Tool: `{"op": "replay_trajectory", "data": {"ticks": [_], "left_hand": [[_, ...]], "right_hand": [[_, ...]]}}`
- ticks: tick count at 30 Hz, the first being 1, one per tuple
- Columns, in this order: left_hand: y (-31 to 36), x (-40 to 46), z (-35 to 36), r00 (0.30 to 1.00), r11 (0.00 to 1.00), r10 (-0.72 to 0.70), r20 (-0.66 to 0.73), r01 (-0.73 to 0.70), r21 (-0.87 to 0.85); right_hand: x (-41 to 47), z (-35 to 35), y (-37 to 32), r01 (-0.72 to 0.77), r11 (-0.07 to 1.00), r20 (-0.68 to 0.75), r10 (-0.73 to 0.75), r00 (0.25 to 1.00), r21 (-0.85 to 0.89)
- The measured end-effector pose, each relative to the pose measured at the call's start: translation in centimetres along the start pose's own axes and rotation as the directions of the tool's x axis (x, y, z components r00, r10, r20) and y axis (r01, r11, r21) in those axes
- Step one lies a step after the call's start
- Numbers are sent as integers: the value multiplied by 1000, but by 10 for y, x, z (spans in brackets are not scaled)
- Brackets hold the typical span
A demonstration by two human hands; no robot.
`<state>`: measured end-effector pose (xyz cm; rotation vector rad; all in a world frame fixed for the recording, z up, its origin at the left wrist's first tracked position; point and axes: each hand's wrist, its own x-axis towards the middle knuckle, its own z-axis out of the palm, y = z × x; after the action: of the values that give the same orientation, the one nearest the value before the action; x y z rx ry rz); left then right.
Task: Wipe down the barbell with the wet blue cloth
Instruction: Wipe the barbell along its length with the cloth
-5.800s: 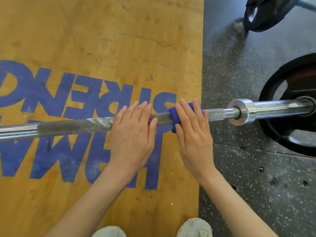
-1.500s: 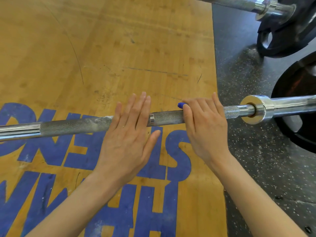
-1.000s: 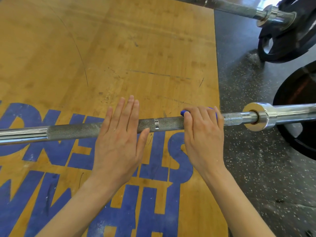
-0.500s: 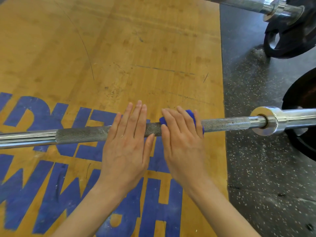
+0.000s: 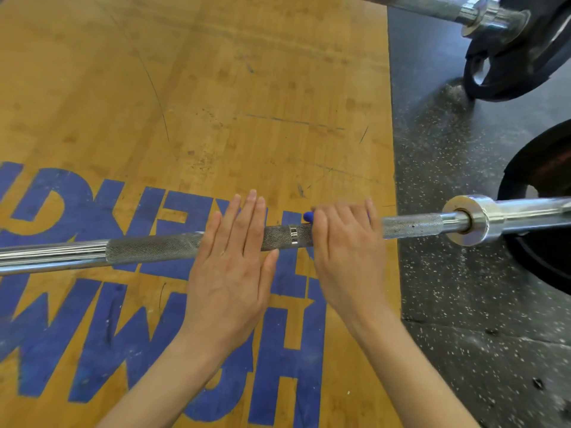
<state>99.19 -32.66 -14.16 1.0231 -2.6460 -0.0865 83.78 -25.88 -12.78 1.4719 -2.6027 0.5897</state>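
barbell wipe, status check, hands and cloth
Left hand flat on the bar, fingers straight. Right hand curled over the cloth on the knurling, only a blue corner showing. Nothing in the way.

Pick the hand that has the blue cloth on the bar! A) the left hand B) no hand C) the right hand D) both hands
C: a bit of the blue cloth peeks out from under the right hand curled over the barbell, while the left hand lies flat on it.
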Motion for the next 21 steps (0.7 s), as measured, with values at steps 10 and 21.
{"op": "replay_trajectory", "data": {"ticks": [10, 21], "left_hand": [[8, -22, -1, 1000, 1000, 7, -12, -7, -20], [15, -39, -9, 1000, 999, 15, 12, -15, -38]], "right_hand": [[-6, -6, -19, 68, 996, 60, -64, 996, -63], [-23, -25, -27, 114, 990, 338, -78, 938, -88]]}}
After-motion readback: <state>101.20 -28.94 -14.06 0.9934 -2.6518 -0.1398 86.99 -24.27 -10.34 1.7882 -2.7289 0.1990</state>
